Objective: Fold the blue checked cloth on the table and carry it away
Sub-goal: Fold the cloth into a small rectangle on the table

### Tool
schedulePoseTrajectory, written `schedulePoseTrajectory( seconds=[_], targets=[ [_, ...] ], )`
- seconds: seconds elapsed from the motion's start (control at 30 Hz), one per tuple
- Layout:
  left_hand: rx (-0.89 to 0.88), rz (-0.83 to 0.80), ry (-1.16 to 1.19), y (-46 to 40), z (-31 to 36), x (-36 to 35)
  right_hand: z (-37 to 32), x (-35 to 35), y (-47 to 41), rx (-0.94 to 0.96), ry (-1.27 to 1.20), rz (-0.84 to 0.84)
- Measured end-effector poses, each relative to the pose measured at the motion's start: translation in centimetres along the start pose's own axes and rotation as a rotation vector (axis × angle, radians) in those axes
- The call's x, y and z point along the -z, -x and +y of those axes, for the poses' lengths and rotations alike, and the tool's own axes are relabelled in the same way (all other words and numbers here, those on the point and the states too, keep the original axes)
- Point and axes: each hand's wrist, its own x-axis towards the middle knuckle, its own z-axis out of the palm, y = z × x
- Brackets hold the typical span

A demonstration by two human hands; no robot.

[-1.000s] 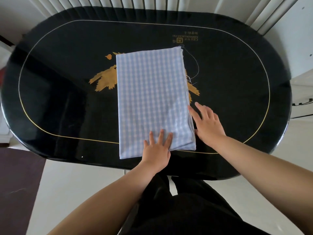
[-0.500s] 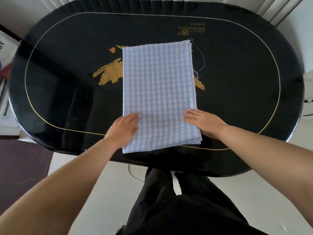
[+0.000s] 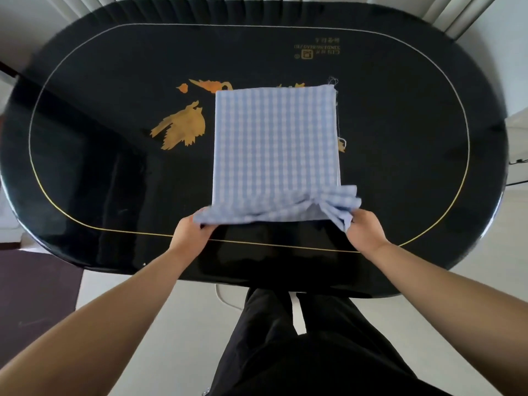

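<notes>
The blue checked cloth [image 3: 274, 144] lies folded into a rectangle of several layers in the middle of the black oval table [image 3: 400, 124]. Its near edge is raised off the tabletop and bunched. My left hand [image 3: 191, 232] grips the near left corner. My right hand [image 3: 364, 232] grips the near right corner, where the layers fan apart. The far part of the cloth still rests flat on the table. Loose threads hang from its right edge.
The table has a gold outline and a gold leaf pattern [image 3: 183, 128] left of the cloth, with gold lettering [image 3: 317, 48] at the far side. Pleated white curtains [image 3: 445, 12] hang behind. A dark mat [image 3: 31, 295] lies on the pale floor at left.
My hands went from resting flat on the cloth to gripping its two near corners. The near edge has lifted off the table and bunched up.
</notes>
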Motion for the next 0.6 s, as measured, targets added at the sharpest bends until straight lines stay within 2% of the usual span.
schedulePoseTrajectory(
  seconds=[0.07,0.17,0.43,0.6],
  targets=[
    [0.034,0.073,-0.049,0.5,-0.1,-0.7,0.5,-0.3,0.5,-0.067,-0.26,0.036],
    [0.135,0.069,-0.015,1.1,-0.5,-2.1,0.7,-0.7,0.9,-0.232,-0.399,-0.012],
    [0.338,0.009,-0.101,0.3,0.6,-2.9,0.1,-0.5,1.8,-0.405,-0.433,-0.033],
    [0.358,0.054,-0.098,0.3,0.9,-3.2,-0.8,0.4,0.8,-0.485,-0.354,-0.077]
  ],
)
